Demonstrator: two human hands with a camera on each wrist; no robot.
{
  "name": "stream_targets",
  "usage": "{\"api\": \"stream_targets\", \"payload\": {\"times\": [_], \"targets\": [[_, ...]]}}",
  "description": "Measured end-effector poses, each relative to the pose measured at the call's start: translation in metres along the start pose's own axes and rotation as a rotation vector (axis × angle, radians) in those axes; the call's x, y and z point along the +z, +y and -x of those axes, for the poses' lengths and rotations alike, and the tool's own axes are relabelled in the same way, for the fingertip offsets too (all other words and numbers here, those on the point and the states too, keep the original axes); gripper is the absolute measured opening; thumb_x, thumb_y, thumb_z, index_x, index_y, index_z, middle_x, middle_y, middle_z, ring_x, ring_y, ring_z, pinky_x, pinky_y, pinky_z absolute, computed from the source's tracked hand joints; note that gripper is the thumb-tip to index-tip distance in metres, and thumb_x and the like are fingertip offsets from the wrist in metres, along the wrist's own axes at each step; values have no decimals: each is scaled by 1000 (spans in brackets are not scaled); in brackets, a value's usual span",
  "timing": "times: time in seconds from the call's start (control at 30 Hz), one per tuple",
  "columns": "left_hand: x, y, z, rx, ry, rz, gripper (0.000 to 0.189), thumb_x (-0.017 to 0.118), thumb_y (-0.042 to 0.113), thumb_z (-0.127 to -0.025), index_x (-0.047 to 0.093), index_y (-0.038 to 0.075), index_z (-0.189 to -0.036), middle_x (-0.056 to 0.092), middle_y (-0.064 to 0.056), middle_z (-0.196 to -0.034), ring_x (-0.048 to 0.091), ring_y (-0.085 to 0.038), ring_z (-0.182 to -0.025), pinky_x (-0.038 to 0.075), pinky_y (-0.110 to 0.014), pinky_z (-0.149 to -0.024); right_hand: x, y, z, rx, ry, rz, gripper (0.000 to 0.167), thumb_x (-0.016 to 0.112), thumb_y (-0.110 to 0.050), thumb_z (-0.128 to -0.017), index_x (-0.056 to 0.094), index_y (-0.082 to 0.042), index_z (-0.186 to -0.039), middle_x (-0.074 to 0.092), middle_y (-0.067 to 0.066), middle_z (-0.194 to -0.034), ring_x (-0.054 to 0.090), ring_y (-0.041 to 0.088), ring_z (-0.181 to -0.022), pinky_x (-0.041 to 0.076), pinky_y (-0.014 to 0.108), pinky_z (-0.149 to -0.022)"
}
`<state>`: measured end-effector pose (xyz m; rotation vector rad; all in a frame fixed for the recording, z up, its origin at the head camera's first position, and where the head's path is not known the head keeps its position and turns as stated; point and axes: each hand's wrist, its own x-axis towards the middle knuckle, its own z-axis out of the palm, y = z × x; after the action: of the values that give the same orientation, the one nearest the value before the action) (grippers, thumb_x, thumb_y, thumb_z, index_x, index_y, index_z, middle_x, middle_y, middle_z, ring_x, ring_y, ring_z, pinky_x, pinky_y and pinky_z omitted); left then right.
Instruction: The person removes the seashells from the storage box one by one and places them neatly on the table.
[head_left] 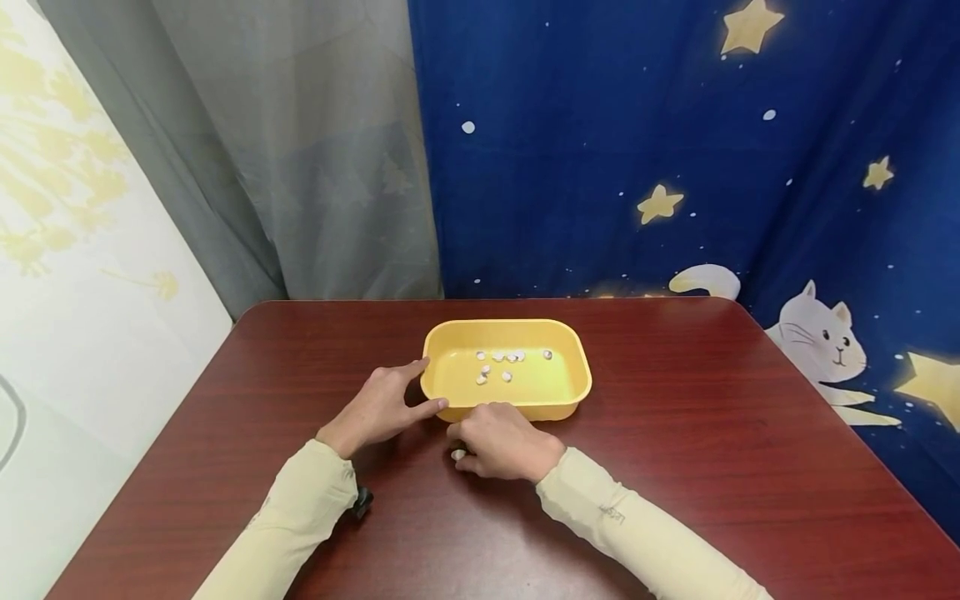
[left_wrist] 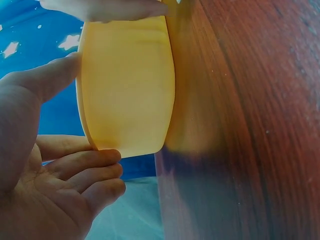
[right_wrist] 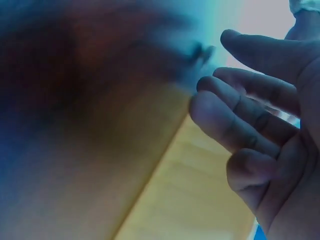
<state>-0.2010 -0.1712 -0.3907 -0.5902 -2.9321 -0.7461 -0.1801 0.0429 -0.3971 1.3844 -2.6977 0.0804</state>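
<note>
On the table stands a yellow plastic tub (head_left: 543, 412) with rounded corners, several small whitish pieces (head_left: 507, 377) scattered over its floor. My left hand (head_left: 381, 404) holds its near left corner, thumb on the front rim and index finger at the left rim. In the left wrist view more fingertips (left_wrist: 112, 156) lie against the outer wall. My right hand (head_left: 498, 442) is low in front of the tub. Between its thumb and index finger shows one small white piece (head_left: 458, 455). The right wrist view shows the fingers (right_wrist: 215, 117) bent, with no piece distinguishable there.
A dark red wooden table (head_left: 675, 400) extends around the tub. Behind it hang a grey curtain (head_left: 337, 167) and a blue curtain (head_left: 555, 208) with stars and a cat. A white panel (head_left: 97, 275) stands at the left. A small black device (head_left: 362, 502) is at the left wrist.
</note>
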Motion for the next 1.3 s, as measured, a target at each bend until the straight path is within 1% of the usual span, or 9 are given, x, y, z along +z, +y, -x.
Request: {"api": "stream_targets", "payload": {"times": [0.2,0.3,0.57,0.73,0.83,0.93,1.03,1.2,1.3], "targets": [[0,2,-1,11,2,-4,80,73,46,-90,47,-4,-147,55,-22,-146,59,-34,-131,51,-49,-105,-18,7,5,-7,37,-119,14,80,-35,-86,73,-23,-84,64,-15,-66,54,0,-61,47,22,-58],[0,2,-1,5,4,-8,80,73,46,-89,48,-4,-146,56,-21,-145,60,-34,-130,52,-49,-104,-25,11,6,-13,67,-148,13,81,-33,-85,73,-22,-85,65,-15,-68,55,-2,-63,48,21,-61],[-1,-1,0,9,1,-20,80,73,46,-90,47,-4,-147,55,-22,-146,59,-34,-131,51,-49,-105,-30,27,7,-32,140,-209,10,81,-24,-84,77,-18,-90,68,-12,-73,59,1,-66,50,20,-66],[-1,0,-1,29,1,-24,80,72,46,-90,48,-6,-145,55,-22,-145,59,-35,-131,51,-49,-106,-32,44,10,-16,190,-234,8,81,-21,-85,76,-16,-89,70,-11,-76,62,5,-68,49,20,-67],[0,2,-2,30,-6,-24,79,71,47,-90,48,-6,-145,55,-22,-146,58,-35,-131,50,-48,-107,-33,57,15,23,217,-236,6,81,-19,-84,76,-16,-88,72,-11,-79,60,4,-65,47,18,-63],[0,2,-2,20,-13,-21,80,71,48,-90,48,-6,-145,55,-21,-147,57,-34,-133,49,-48,-108,-35,68,20,91,241,-222,6,81,-19,-83,75,-19,-85,71,-12,-76,56,0,-61,44,16,-60],[0,3,-1,8,-15,-21,80,71,48,-90,48,-5,-146,54,-21,-147,57,-34,-134,49,-48,-109,-37,79,23,154,250,-202,7,81,-19,-82,75,-20,-82,69,-13,-71,54,0,-61,44,18,-58],[-2,3,-1,3,-18,-20,81,71,47,-90,47,-6,-146,54,-21,-148,56,-34,-134,49,-48,-109,-34,99,20,204,207,-165,6,81,-14,-81,76,-15,-84,71,-9,-75,60,6,-67,50,24,-65],[-3,3,0,3,-23,-18,81,72,47,-90,47,-6,-145,54,-22,-147,57,-34,-134,49,-47,-109,-29,110,16,209,162,-147,9,80,-10,-80,76,-10,-89,72,-2,-79,64,13,-73,53,28,-71]]}}
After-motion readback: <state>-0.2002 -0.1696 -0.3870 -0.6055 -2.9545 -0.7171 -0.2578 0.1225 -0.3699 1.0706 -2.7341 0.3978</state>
